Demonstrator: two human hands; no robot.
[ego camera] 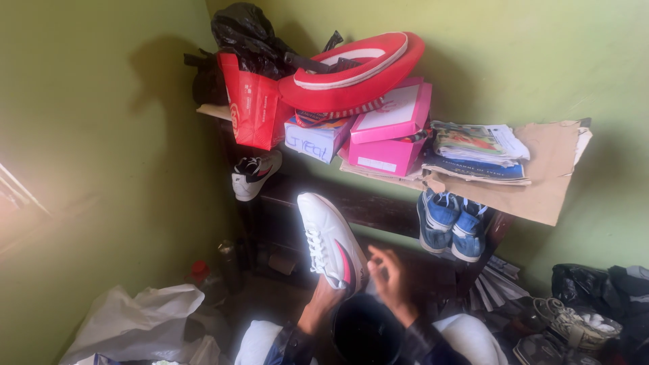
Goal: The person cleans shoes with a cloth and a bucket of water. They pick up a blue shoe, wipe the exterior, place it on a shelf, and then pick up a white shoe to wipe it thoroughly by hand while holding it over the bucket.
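Observation:
My left hand (323, 297) holds a white sneaker (331, 242) with white laces and a dark and red side stripe, gripping it from below near the heel, toe pointing up and away. My right hand (391, 276) is just to the right of the shoe's heel, fingers curled close to it; whether it touches the shoe is unclear. A dark round bucket (368, 331) sits below both hands between my knees. A matching white sneaker (253, 174) rests on the dark wooden shelf (365, 203) behind.
A pair of blue sneakers (449, 223) stands on the shelf at right. On top lie pink boxes (392, 132), a red bag (253, 108), a red and white hat, papers and cardboard. A white plastic bag (145, 318) lies lower left, more shoes lower right.

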